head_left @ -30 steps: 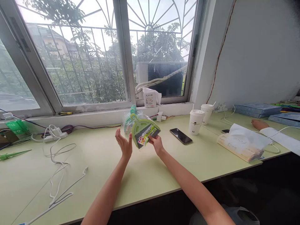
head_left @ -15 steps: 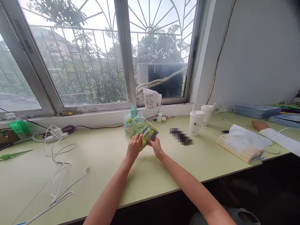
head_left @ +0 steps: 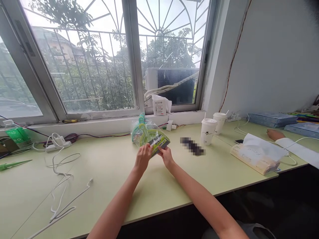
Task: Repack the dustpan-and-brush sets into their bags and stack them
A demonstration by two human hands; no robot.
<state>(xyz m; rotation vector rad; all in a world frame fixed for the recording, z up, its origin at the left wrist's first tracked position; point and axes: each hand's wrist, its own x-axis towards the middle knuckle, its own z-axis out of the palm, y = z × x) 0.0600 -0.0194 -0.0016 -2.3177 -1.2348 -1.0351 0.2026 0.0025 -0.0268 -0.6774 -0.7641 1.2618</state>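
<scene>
Both hands grip a green dustpan-like item with a dark printed label [head_left: 160, 141], tilted above the table. My left hand [head_left: 144, 156] has its fingers closed round the item's near left edge. On the lower right edge, my right hand [head_left: 166, 156] pinches it, thumb on the label side. A lime-green handle [head_left: 143, 128] rises from the item. Right behind it, a teal item in clear plastic wrap [head_left: 136, 131] rests near the window sill, partly hidden by the green one.
Two white cups with straws [head_left: 208, 131] and a tissue pack [head_left: 256, 156] stand to the right. A person's hand [head_left: 275, 134] rests beyond. White cables [head_left: 66, 176], a power strip [head_left: 58, 145] and a green bottle [head_left: 18, 134] are at left. A pixelated dark patch lies right of centre.
The green item has turned so that its label faces me more and lies flatter. Both hands still hold it and have hardly moved.
</scene>
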